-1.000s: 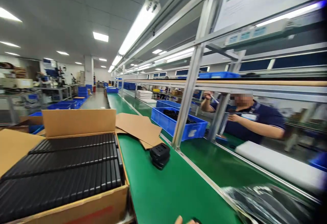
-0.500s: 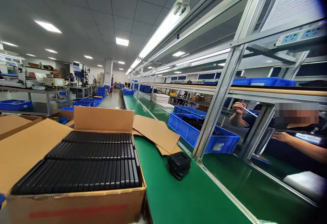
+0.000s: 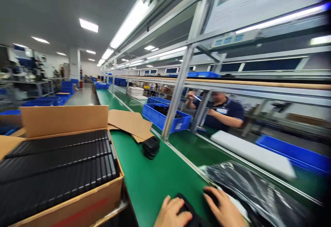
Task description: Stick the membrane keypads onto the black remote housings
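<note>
At the lower edge of the view, my left hand (image 3: pixel 172 214) has its fingers curled over a black plastic part (image 3: pixel 186 204) low above the green bench. To its right, my right hand (image 3: pixel 224 209) has thumb and fingers closed around another small black piece (image 3: pixel 212 196), blurred and partly covered by the fingers. Close to my right hand lies a clear plastic bag (image 3: pixel 248 182) with dark things under it. Farther up the bench sits a short stack of black plastic parts (image 3: pixel 151 147), apart from both hands.
An open cardboard box (image 3: pixel 85 203) filled with rows of black parts stands left of the green bench (image 3: pixel 139 171). Cardboard sheets (image 3: pixel 130 121) lie behind the stack. A metal post (image 3: pixel 177 92), blue bin (image 3: pixel 165 118) and white foam block (image 3: pixel 253 153) line the right. Across sits a co-worker (image 3: pixel 224 113).
My view has turned right, so the box and stack sit farther left. Both my hands have come into view at the bottom, with black parts. The plastic bag now shows.
</note>
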Available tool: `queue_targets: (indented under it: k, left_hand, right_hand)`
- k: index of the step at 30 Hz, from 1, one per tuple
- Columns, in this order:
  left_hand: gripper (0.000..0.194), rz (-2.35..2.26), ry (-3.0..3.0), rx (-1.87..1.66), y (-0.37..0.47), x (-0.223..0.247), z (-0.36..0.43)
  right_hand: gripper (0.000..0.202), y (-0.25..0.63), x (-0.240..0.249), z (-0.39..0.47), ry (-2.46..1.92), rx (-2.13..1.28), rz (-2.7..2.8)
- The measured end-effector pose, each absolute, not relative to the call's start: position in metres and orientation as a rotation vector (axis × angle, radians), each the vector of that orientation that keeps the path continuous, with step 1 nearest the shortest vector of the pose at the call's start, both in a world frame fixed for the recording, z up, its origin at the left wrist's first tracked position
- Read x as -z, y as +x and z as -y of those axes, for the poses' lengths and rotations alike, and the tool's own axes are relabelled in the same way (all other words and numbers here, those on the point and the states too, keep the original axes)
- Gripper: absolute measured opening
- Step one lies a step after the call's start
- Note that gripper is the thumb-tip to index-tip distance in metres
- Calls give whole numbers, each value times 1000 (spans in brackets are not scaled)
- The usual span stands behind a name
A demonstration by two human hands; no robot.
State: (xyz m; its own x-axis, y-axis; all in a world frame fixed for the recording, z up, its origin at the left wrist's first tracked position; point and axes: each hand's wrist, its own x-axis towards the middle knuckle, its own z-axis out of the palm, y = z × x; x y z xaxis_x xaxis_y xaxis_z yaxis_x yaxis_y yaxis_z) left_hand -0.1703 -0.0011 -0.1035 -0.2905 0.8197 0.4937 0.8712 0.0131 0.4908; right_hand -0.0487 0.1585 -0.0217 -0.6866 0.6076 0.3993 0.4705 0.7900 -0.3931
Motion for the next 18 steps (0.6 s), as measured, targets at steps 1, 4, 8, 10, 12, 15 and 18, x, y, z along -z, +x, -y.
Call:
queue_targets:
  k: [1, 4, 8, 10, 12, 15, 18]
  left_hand:
    - [49, 2079, -1895, 1156, -171, 98, 12]
    - [57, 2003, -1926, 1142, -173, 79, 38]
    - [48, 1924, -1970, 1032, -174, 63, 46]
    - [45, 1894, -1916, 1024, -174, 64, 45]
    - [41, 1878, -1864, 1019, -174, 66, 42]
    - [37, 1863, -1837, 995, -175, 68, 41]
    - [35, 1861, -1823, 995, -176, 67, 42]
  right_hand:
    - [31, -51, 21, -152, -819, -365, 2467]
    - [33, -54, 19, -139, -868, -397, 2507]
    - [28, -43, 6, -140, -891, -439, 2534]
    - [23, -36, -5, -143, -892, -449, 2545]
    - [16, -32, -13, -145, -901, -454, 2573]
    - [10, -35, -14, -140, -925, -440, 2641]
    - [16, -42, -4, -130, -981, -394, 2688]
